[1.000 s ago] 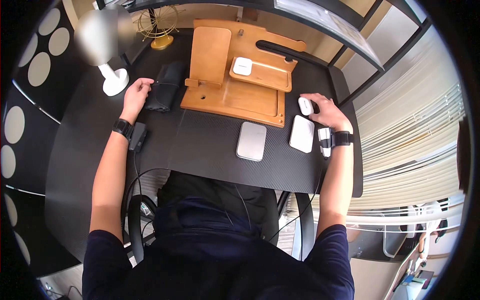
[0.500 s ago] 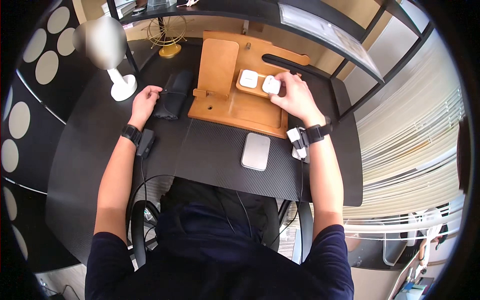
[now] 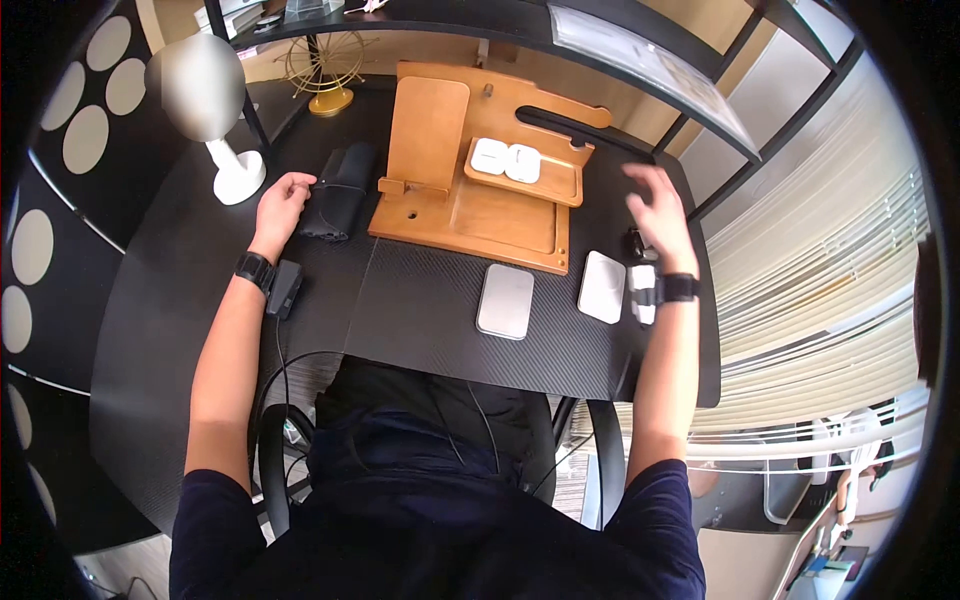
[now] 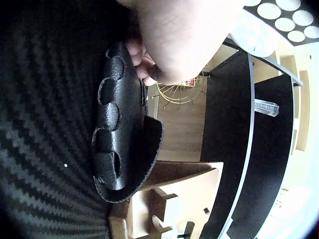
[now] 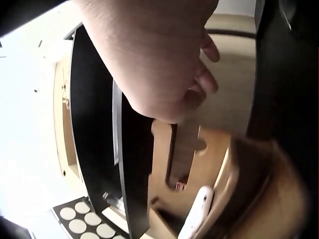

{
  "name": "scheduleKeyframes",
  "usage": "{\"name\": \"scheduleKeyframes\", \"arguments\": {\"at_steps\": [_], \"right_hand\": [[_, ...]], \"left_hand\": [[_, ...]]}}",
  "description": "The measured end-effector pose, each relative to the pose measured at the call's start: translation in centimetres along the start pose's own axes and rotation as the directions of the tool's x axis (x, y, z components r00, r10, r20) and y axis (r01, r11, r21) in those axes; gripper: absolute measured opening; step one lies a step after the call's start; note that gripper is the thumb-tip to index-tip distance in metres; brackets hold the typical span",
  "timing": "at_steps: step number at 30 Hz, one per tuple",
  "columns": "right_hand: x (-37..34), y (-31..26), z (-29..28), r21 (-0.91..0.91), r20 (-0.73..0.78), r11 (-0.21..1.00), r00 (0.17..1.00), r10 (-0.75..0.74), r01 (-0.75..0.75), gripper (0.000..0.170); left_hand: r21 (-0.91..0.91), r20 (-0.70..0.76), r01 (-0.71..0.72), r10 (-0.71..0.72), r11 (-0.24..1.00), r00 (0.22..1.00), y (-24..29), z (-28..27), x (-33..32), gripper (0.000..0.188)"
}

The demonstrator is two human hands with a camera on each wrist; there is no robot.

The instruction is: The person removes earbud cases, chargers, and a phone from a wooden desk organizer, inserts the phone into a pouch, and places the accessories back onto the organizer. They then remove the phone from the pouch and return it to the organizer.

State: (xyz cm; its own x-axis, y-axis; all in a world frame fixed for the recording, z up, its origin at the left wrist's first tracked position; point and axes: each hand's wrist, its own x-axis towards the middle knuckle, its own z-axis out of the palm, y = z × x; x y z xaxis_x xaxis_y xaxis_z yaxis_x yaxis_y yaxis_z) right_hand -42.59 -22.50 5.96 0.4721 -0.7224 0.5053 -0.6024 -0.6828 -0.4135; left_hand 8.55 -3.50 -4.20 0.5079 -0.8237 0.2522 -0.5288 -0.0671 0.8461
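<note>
In the head view my left hand (image 3: 280, 212) rests on the desk with loosely curled fingers beside a black leather roll-up pouch (image 3: 336, 200). The left wrist view has its fingertips right at the end of the pouch (image 4: 119, 109), which has loops along one side. My right hand (image 3: 660, 215), slightly blurred, is over the right side of the desk, fingers spread and holding nothing. Beneath its wrist lies a small dark glossy object (image 3: 637, 243), partly hidden. Two white earbud cases, a left one (image 3: 489, 156) and a right one (image 3: 522, 164), sit side by side on the wooden stand's raised tray (image 3: 558, 184).
The wooden desk stand (image 3: 480, 225) occupies the middle back. In front lie a silver tin (image 3: 505, 302) and, farther right, a pale flat case (image 3: 601, 287). A white lamp (image 3: 238, 178) and gold wheel ornament (image 3: 330, 102) stand back left. A black shelf (image 3: 460, 30) overhangs the rear.
My right hand picked up the white earbud case from the desk's right side, set it on the tray beside the other and let go, then moved back right. The left hand stayed by the pouch.
</note>
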Motion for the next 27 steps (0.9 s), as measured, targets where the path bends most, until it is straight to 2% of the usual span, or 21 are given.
{"name": "scheduleKeyframes", "arguments": {"at_steps": [2, 3, 5, 6, 8, 11, 12, 13, 15, 18, 21, 23, 27], "right_hand": [[-2.4, 4.4, -1.5, -0.171, 0.226, 0.981, 0.965, 0.131, -0.093, 0.056], [-3.4, 5.6, -1.9, -0.190, 0.366, 0.961, 0.894, 0.258, -0.200, 0.069], [-4.3, 5.6, -2.2, -0.205, 0.457, 0.951, 0.837, 0.301, -0.230, 0.073], [-4.4, 5.7, -2.1, -0.224, 0.455, 0.944, 0.831, 0.320, -0.241, 0.073], [-3.5, 3.9, -2.1, -0.256, 0.444, 0.931, 0.824, 0.352, -0.260, 0.073], [-3.3, 2.7, -0.6, -0.138, 0.223, 0.983, 0.964, 0.147, -0.118, 0.071], [-2.8, 1.8, -0.2, -0.109, 0.153, 0.980, 0.971, 0.182, -0.166, 0.067], [-2.4, 1.0, 0.7, 0.124, 0.046, 0.965, 0.973, 0.227, -0.231, 0.066], [-1.4, -1.1, 2.3, 0.148, -0.095, 0.976, 0.980, 0.177, -0.162, 0.066], [-0.1, -5.0, 4.0, 0.158, -0.082, 0.983, 0.991, 0.105, -0.091, 0.057], [0.3, -4.8, 5.7, 0.091, -0.094, 0.996, 0.996, 0.003, 0.005, 0.054], [0.1, -4.9, 5.9, 0.029, -0.071, 0.999, 0.997, 0.029, -0.027, 0.055], [0.2, -4.4, 6.8, 0.030, -0.114, 0.999, 0.993, 0.014, -0.010, 0.056]], "left_hand": [[0.014, 0.000, -0.017, 0.018, 1.000, 1.000, -0.4, 0.0, 0.3, 0.023], [0.014, -0.001, -0.004, 0.004, 1.000, 1.000, -0.3, 0.0, 0.1, 0.023], [0.021, 0.006, 0.019, -0.019, 1.000, 1.000, 0.4, 0.0, 0.0, 0.023], [0.019, 0.023, 0.013, -0.013, 1.000, 1.000, 0.1, 0.1, 0.1, 0.024], [0.007, 0.021, 0.019, -0.019, 1.000, 1.000, 0.0, 0.0, 0.0, 0.024], [0.029, 0.010, 0.008, -0.008, 1.000, 1.000, -0.3, -0.1, 0.4, 0.023], [0.042, 0.005, 0.005, -0.005, 0.999, 1.000, -0.6, 0.0, 0.5, 0.023], [0.040, -0.002, -0.006, 0.006, 0.999, 1.000, -0.4, 0.1, 0.5, 0.023], [0.040, -0.018, -0.024, 0.024, 0.999, 1.000, -0.1, 0.2, 0.2, 0.023], [0.040, -0.018, -0.030, 0.031, 0.999, 0.999, -0.9, 0.1, 0.5, 0.023], [0.052, -0.009, 0.017, -0.016, 0.998, 1.000, -0.1, 0.0, 0.3, 0.023], [0.049, -0.011, 0.015, -0.014, 0.999, 1.000, -0.4, 0.0, 0.5, 0.023], [0.038, -0.018, -0.005, 0.005, 0.999, 1.000, -0.5, 0.1, 0.5, 0.023]]}}
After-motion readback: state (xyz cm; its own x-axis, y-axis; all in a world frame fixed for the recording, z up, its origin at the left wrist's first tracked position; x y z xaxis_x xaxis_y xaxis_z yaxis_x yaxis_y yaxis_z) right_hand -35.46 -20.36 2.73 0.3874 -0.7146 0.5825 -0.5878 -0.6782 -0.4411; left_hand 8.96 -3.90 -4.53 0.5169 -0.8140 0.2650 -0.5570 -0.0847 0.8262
